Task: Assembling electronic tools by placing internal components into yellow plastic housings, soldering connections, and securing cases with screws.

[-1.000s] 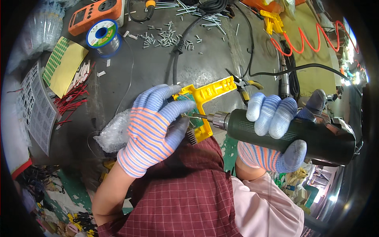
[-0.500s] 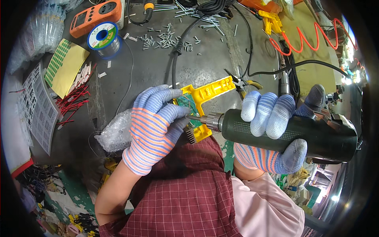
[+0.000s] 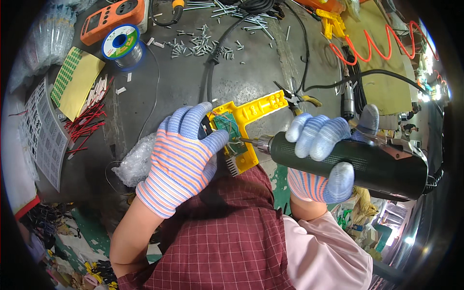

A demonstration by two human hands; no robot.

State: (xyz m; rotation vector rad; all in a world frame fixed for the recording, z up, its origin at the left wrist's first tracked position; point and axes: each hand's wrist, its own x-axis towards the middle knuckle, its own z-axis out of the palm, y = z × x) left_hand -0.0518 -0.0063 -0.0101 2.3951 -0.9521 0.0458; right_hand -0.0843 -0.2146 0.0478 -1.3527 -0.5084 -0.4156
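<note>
My gloved right hand [image 3: 321,145] is wrapped round a dark green electric screwdriver [image 3: 353,169], held nearly level with its bit pointing left. The bit's end reaches the green circuit board [image 3: 226,126], which lies in a yellow plastic housing [image 3: 251,113] shaped like a tool handle. Whether it sits in a screw is too small to tell. My gloved left hand [image 3: 186,145] grips the housing's left side, thumb by the bit and fingers over the edge. A black cable [image 3: 210,79] runs from the housing's top end. Comb-like metal teeth [image 3: 232,166] stick out at its lower end.
Loose screws [image 3: 200,46] are scattered behind the housing. Cutting pliers [image 3: 299,99] lie just beyond its right end. A solder spool [image 3: 123,46], an orange meter [image 3: 113,19], red wires [image 3: 84,123] and bubble wrap [image 3: 137,162] are at left. A coiled red hose [image 3: 372,53] hangs at right.
My left thumb and fingers have drawn back leftward, uncovering more of the circuit board. The screwdriver has shifted slightly left, and its bit now reaches over the board.
</note>
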